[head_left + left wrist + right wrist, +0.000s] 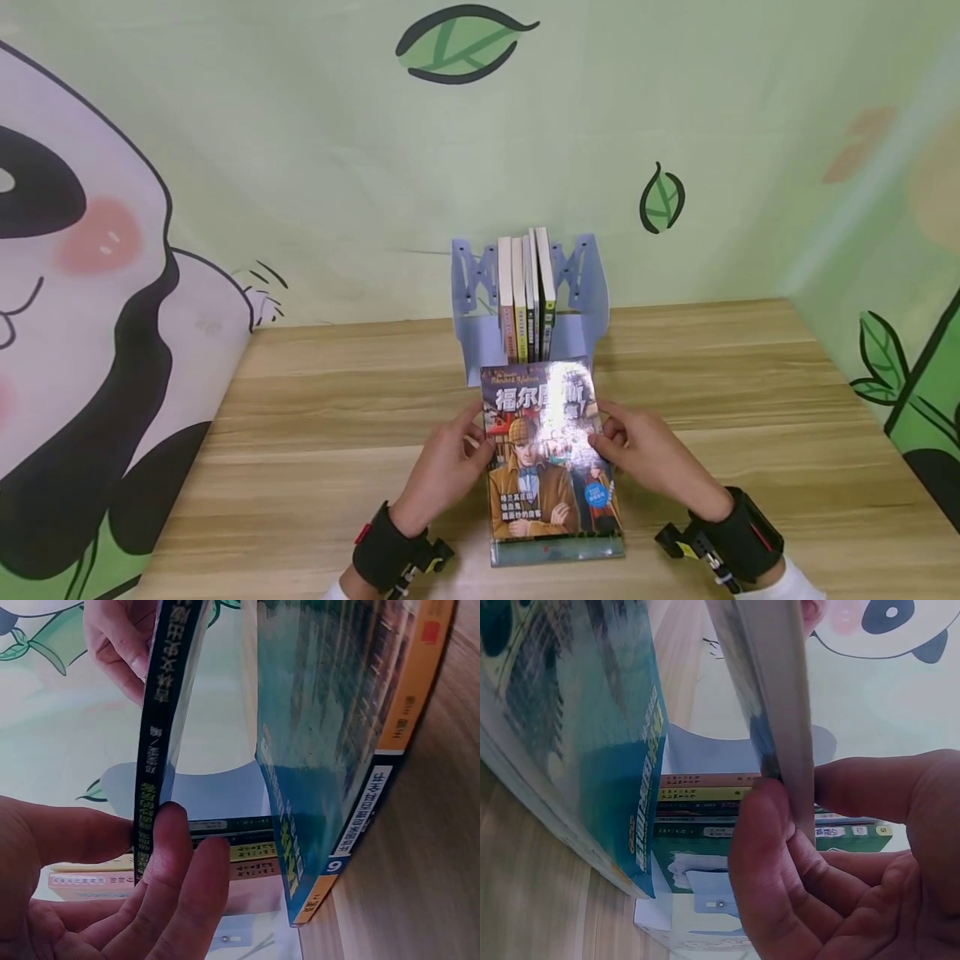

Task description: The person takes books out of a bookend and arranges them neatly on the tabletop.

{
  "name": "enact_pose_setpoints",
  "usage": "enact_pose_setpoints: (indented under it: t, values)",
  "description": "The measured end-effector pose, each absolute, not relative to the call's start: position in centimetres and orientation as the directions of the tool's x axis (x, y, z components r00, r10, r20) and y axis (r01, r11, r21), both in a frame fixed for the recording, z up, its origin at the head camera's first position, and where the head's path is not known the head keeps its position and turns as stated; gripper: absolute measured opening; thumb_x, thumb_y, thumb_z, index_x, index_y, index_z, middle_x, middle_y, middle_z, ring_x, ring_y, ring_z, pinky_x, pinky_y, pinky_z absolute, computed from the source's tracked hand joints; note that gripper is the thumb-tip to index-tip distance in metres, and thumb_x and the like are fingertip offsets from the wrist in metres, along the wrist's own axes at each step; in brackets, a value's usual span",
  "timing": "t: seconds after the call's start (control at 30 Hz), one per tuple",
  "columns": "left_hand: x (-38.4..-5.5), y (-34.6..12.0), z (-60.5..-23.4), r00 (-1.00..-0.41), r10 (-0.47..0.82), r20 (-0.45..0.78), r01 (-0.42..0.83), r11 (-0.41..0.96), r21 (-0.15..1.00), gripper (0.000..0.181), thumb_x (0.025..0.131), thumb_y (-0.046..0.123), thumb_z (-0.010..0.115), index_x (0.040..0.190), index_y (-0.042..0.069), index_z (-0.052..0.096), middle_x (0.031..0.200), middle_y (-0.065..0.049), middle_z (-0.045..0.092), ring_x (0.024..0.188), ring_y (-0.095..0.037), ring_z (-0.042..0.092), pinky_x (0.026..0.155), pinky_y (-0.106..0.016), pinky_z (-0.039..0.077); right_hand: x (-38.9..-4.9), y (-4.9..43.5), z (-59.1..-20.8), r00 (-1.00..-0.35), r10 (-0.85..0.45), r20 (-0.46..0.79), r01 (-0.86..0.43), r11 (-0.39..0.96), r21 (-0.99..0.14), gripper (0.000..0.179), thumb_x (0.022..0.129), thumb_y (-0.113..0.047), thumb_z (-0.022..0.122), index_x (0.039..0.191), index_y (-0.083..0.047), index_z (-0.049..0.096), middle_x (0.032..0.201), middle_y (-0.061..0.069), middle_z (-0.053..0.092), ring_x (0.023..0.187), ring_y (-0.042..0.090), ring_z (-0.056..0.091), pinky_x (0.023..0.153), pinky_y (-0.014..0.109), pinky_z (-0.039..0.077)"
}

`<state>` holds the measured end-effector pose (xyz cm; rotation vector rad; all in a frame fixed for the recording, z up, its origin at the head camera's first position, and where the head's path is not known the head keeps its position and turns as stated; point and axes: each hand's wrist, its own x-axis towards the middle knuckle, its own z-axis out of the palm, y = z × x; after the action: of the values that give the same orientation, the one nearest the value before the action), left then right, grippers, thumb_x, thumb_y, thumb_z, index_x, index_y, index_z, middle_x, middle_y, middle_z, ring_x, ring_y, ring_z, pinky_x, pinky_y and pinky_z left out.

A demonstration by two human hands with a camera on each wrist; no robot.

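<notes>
A thin paperback [543, 500] with a detective on its cover is gripped at both side edges. My left hand [448, 462] pinches its dark spine [156, 727] between thumb and fingers. On the opposite side, my right hand [648, 450] pinches the page edge [791, 727]. Beneath it, a larger teal-covered book [558, 550] lies flat on the table, its orange and black spine [352, 817] facing left. In both wrist views a gap shows between the two books.
Just behind, a pale blue book rack [471, 337] stands on the wood-grain table [322, 417]. Several thin books [527, 292] stand upright in its middle, spines facing me. A green fabric backdrop [315, 150] with panda and leaf drawings rises behind the table.
</notes>
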<state>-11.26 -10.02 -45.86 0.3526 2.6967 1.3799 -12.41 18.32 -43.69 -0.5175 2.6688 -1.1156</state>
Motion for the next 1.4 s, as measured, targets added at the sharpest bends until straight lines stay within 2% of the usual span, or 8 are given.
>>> enact_pose_setpoints:
  t: [0.3, 0.57, 1.0, 1.4]
  values:
    - [-11.4, -10.0, -46.3, -0.967, 0.256, 0.002, 0.156, 0.584, 0.797, 0.057, 0.094, 0.011, 0.061, 0.145, -0.004, 0.041, 0.091, -0.007, 0.068, 0.061, -0.005, 0.058, 0.049, -0.022, 0.048, -12.5, 18.3, -43.9, -0.914, -0.399, -0.079, -0.229, 0.665, -0.711, 0.057, 0.097, -0.017, 0.061, 0.141, 0.012, 0.042, 0.072, -0.004, 0.060, 0.055, 0.004, 0.048, 0.050, 0.022, 0.040]
    - [-11.4, -9.9, -46.5, -0.965, 0.263, -0.009, 0.159, 0.611, 0.776, 0.057, 0.094, 0.012, 0.061, 0.145, -0.006, 0.041, 0.089, -0.006, 0.068, 0.060, -0.004, 0.056, 0.050, -0.021, 0.047, -12.7, 18.3, -44.4, -0.910, -0.403, -0.097, -0.219, 0.668, -0.711, 0.057, 0.096, -0.015, 0.060, 0.142, 0.013, 0.041, 0.073, -0.004, 0.060, 0.055, 0.004, 0.050, 0.051, 0.021, 0.043]
    - [-11.7, -10.0, -47.1, -0.956, 0.285, -0.065, 0.134, 0.626, 0.768, 0.057, 0.095, 0.012, 0.060, 0.145, -0.007, 0.040, 0.092, -0.007, 0.068, 0.063, -0.005, 0.059, 0.050, -0.022, 0.047, -12.9, 18.2, -45.4, -0.904, -0.404, -0.140, -0.193, 0.677, -0.710, 0.058, 0.097, -0.018, 0.061, 0.142, 0.011, 0.041, 0.075, -0.002, 0.060, 0.057, 0.008, 0.051, 0.049, 0.023, 0.043]
    - [-11.9, -10.0, -48.0, -0.950, 0.300, -0.083, 0.140, 0.650, 0.747, 0.054, 0.095, 0.011, 0.059, 0.143, -0.009, 0.042, 0.092, -0.010, 0.070, 0.066, -0.007, 0.058, 0.054, -0.021, 0.047, -13.1, 18.3, -46.0, -0.892, -0.430, -0.138, -0.213, 0.671, -0.710, 0.057, 0.095, -0.014, 0.062, 0.141, 0.013, 0.041, 0.073, -0.002, 0.060, 0.059, 0.007, 0.049, 0.051, 0.021, 0.041]
